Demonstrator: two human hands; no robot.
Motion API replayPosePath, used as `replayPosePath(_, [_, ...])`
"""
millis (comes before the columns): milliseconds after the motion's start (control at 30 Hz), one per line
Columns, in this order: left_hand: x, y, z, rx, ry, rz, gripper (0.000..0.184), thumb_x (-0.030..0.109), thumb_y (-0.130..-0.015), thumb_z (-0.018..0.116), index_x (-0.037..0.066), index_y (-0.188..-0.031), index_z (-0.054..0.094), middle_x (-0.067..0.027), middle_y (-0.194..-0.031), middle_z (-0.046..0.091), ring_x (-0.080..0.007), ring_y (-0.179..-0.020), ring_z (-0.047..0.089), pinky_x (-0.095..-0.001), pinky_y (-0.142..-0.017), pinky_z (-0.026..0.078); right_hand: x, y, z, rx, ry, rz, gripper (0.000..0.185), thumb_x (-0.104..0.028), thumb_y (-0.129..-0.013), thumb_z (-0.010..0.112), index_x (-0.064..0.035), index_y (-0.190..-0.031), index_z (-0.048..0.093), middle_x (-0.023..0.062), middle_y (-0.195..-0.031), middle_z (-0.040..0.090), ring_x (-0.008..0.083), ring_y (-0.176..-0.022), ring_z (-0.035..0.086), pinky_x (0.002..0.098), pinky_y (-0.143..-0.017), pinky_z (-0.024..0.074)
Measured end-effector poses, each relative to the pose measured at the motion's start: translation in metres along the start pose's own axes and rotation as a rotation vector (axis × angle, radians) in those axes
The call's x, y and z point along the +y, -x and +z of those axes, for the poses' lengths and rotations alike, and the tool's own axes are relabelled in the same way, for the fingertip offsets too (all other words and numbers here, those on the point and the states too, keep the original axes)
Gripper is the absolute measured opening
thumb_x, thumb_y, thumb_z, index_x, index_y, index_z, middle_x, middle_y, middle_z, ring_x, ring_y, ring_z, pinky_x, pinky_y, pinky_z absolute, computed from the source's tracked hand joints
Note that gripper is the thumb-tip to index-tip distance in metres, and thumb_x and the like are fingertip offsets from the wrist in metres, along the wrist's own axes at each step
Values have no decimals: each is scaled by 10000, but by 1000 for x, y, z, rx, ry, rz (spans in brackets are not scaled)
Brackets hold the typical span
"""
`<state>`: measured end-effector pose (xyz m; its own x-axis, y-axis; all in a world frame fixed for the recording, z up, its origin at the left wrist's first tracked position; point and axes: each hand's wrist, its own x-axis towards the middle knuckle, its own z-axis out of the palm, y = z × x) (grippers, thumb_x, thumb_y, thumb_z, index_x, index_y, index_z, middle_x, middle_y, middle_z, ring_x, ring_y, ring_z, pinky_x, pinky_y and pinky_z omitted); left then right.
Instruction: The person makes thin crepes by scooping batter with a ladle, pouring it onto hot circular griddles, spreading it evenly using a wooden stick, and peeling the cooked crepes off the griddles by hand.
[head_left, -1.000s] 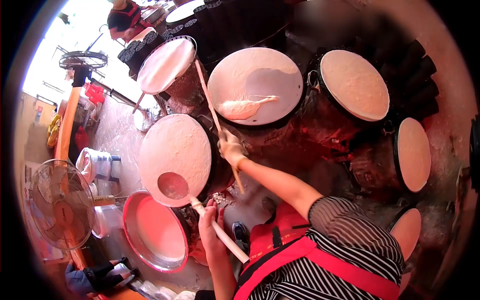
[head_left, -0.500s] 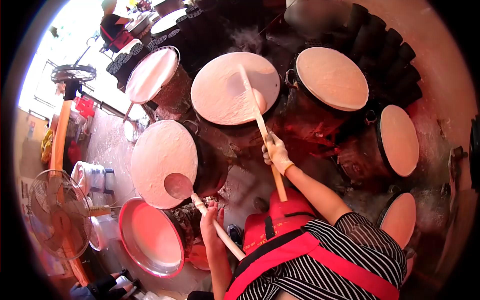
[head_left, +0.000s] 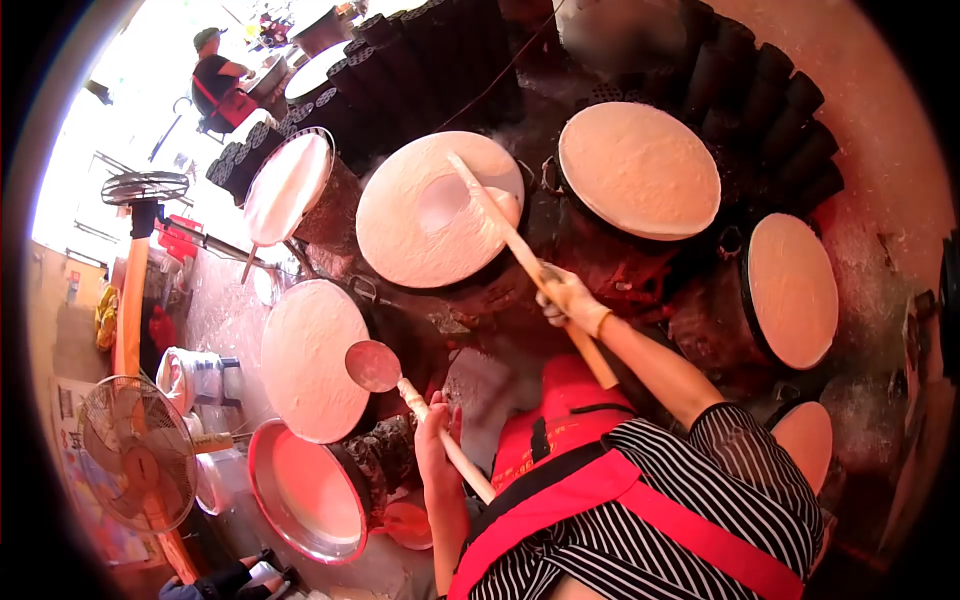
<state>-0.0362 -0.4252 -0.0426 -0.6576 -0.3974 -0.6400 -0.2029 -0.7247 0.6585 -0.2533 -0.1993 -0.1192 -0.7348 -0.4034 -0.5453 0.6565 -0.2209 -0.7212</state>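
Observation:
My gloved right hand (head_left: 572, 302) is closed around a long wooden stick (head_left: 520, 250), gripping it toward its lower end. The stick's far end lies across a large round vat (head_left: 400, 235) of thick, pale batter-like stuff. Beside the stick a pale rounded lump (head_left: 508, 206) shows at the surface, and left of it is a smoother patch. In my left hand (head_left: 433, 442) is a long-handled ladle (head_left: 373, 367), its handle running back toward my apron. The ladle's round bowl hangs over the right rim of the left vat (head_left: 315, 360). Some left fingers stand away from the handle.
More filled vats stand at right (head_left: 640, 170) and far right (head_left: 792, 290). A red-rimmed basin (head_left: 305, 490) sits at lower left beside a standing fan (head_left: 138, 455). Black perforated cylinders (head_left: 430, 60) are stacked behind. A person (head_left: 222, 80) in a red apron is at the upper left.
The view has shifted a little. My right hand has moved the stick, whose lower end has swung right. The smooth patch now lies farther left. The ladle bowl sits farther toward the left vat's right edge.

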Motion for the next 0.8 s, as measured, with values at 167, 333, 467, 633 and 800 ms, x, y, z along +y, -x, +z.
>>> replayPosePath(167, [-14, -10, 39, 25, 20, -8, 403, 95, -838, 604, -18, -1190, 443, -68, -1111, 544, -141, -1009, 550, -333, -978, 457, -7, 8, -19, -268, 376, 113, 413, -342, -972, 434, -298, -1381, 404, -24, -649, 443, 56, -413, 323, 214, -358, 289])
replayPosePath(333, [-27, -12, 68, 55, 36, 12, 311, 92, -838, 607, -14, -1109, 497, -67, -1085, 555, -154, -1004, 551, -342, -939, 470, -62, -29, -90, -133, 353, 125, 458, -449, -940, 462, -301, -1369, 406, -7, -646, 459, 72, -395, 320, 222, -344, 263])
replayPosePath(467, [-31, -7, 89, 74, 59, 14, 250, 106, -846, 612, 5, -1063, 540, -63, -1028, 574, -156, -978, 558, -329, -904, 472, -92, -90, -91, -203, 168, 125, 364, -426, -938, 475, -253, -1257, 497, -13, -608, 460, 71, -375, 319, 227, -336, 256])
replayPosePath(633, [-22, -6, 92, 36, 47, -5, 201, 140, -881, 596, 65, -1061, 549, -3, -851, 538, -105, -784, 556, -260, -711, 491, -78, -108, -3, 89, 736, -253, 346, -246, -915, 501, -105, -1228, 542, 113, -845, 623, 207, -686, 591, 326, -588, 471])
replayPosePath(800, [-4, -8, 70, -122, 25, -2, 195, 163, -914, 569, 72, -1079, 519, 19, -688, 434, -47, -486, 401, -172, -391, 312, -57, -72, -10, 18, 709, -652, 358, -172, -931, 520, -17, -1253, 536, 162, -1283, 543, 197, -1225, 481, 269, -1023, 338])
